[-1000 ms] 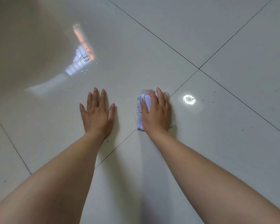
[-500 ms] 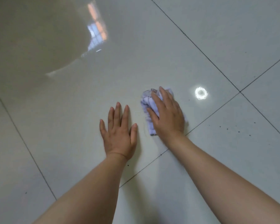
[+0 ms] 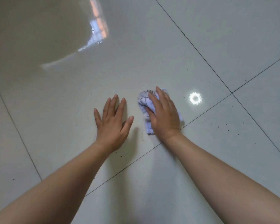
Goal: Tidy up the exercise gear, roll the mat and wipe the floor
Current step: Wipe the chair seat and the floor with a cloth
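Note:
A crumpled pale blue-white checked cloth (image 3: pixel 144 102) lies on the glossy light tiled floor (image 3: pixel 71 97). My right hand (image 3: pixel 164 113) presses flat on top of the cloth with straight fingers, covering most of it. My left hand (image 3: pixel 112 123) rests flat on the bare tile just to the left of the cloth, fingers spread. No mat or exercise gear is in view.
Dark grout lines (image 3: pixel 207 62) cross the floor diagonally. Small dark specks (image 3: pixel 228 128) dot the tile to the right of the cloth. A bright round light reflection (image 3: pixel 195 98) shines beside my right hand, and a window reflection (image 3: pixel 97 31) shows at the top.
My right hand has slid the cloth across the grout line onto the tile on its far side. My left hand moved along the floor beside it, staying flat.

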Demonstrator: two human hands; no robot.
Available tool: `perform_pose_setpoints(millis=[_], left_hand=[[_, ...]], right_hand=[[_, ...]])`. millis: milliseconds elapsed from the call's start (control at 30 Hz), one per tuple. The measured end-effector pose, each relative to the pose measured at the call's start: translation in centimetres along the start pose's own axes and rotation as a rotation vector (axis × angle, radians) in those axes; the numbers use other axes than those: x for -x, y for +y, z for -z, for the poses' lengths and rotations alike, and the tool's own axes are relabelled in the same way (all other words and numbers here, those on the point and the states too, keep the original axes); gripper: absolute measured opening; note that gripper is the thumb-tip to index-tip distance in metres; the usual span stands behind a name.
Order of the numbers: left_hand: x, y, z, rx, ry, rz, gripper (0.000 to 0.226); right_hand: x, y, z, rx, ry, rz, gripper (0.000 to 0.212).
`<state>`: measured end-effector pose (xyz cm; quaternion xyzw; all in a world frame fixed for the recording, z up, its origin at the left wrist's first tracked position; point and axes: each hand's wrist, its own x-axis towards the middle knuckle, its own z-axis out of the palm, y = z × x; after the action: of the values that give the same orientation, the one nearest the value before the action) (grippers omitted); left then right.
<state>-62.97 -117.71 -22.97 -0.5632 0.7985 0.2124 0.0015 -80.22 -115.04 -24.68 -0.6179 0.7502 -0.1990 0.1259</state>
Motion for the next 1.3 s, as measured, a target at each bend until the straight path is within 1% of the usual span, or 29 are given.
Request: perform_pose_setpoints(millis=[67, 100, 167, 267, 333, 367, 400, 500, 533, 567, 600, 700, 733, 767, 800, 900, 1000, 1067, 1133, 1233, 1300], left_hand=[[-1.2, -1.6, 1.4, -0.035, 0.085, 0.0, 0.068], [-2.5, -2.7, 2.1, -0.052, 0.141, 0.044, 0.062], [-5.6, -5.0, 3.5, -0.074, 0.205, 0.166, 0.057], [-9.4, -7.5, 4.6, -0.072, 0.226, 0.271, 0.058], [-10.2, -8.3, 4.2, -0.074, 0.222, 0.301, 0.06], [-10.4, -8.6, 3.9, -0.074, 0.224, 0.303, 0.06], [-10.6, -8.6, 3.7, -0.071, 0.23, 0.299, 0.06], [-10.7, -8.7, 3.9, -0.065, 0.254, 0.298, 0.059], [-10.7, -8.7, 3.9, -0.065, 0.26, 0.302, 0.059], [-10.8, -8.7, 4.0, -0.065, 0.261, 0.306, 0.06], [-10.8, -8.6, 4.0, -0.065, 0.256, 0.309, 0.062], [-10.7, -8.5, 3.9, -0.066, 0.243, 0.319, 0.065], [-10.8, -8.6, 4.0, -0.067, 0.242, 0.322, 0.065], [-10.9, -8.6, 4.0, -0.067, 0.242, 0.325, 0.064], [-10.9, -8.6, 4.0, -0.066, 0.24, 0.328, 0.064], [-11.0, -8.7, 4.0, -0.057, 0.23, 0.329, 0.063], [-10.9, -8.9, 4.1, -0.047, 0.248, 0.327, 0.062], [-10.9, -8.9, 4.0, -0.049, 0.257, 0.324, 0.063], [-10.9, -8.9, 3.9, -0.049, 0.269, 0.321, 0.064], [-11.0, -8.9, 4.0, -0.048, 0.267, 0.321, 0.064], [-11.0, -8.9, 3.9, -0.056, 0.258, 0.324, 0.063]], right_hand=[[-0.1, 0.1, 0.5, -0.067, -0.044, 0.011, 0.047], [-0.6, 0.0, 0.6, -0.098, -0.049, -0.025, 0.044], [-2.4, -0.3, 0.3, -0.122, 0.008, -0.138, 0.04], [-6.1, -1.7, -0.7, -0.052, 0.118, -0.272, 0.045], [-8.3, -3.0, -1.8, -0.034, 0.122, -0.296, 0.048], [-9.1, -3.8, -2.4, -0.056, 0.119, -0.258, 0.048], [-9.5, -4.5, -2.9, -0.085, 0.119, -0.178, 0.047], [-8.0, -5.6, -3.4, -0.106, 0.044, 0.112, 0.043], [-7.1, -5.3, -3.3, -0.093, 0.002, 0.163, 0.043], [-6.5, -4.9, -3.1, -0.081, -0.015, 0.17, 0.043], [-6.4, -4.3, -2.9, -0.075, 0.007, 0.13, 0.042], [-9.3, -4.5, -3.0, -0.046, 0.144, -0.148, 0.045], [-11.1, -5.2, -3.4, -0.053, 0.155, -0.201, 0.047], [-12.9, -6.1, -3.9, -0.067, 0.141, -0.211, 0.047], [-14.4, -7.1, -4.4, -0.083, 0.113, -0.181, 0.045], [-15.9, -9.1, -5.6, -0.077, 0.032, 0.026, 0.047], [-13.1, -8.3, -5.5, -0.047, 0.003, 0.182, 0.044], [-11.0, -6.7, -4.9, -0.038, 0.032, 0.21, 0.041], [-10.8, -5.8, -4.5, -0.037, 0.062, 0.148, 0.044], [-13.2, -6.9, -5.0, 0.038, 0.138, -0.076, 0.048], [-14.5, -8.1, -5.5, 0.083, 0.158, -0.097, 0.045]])
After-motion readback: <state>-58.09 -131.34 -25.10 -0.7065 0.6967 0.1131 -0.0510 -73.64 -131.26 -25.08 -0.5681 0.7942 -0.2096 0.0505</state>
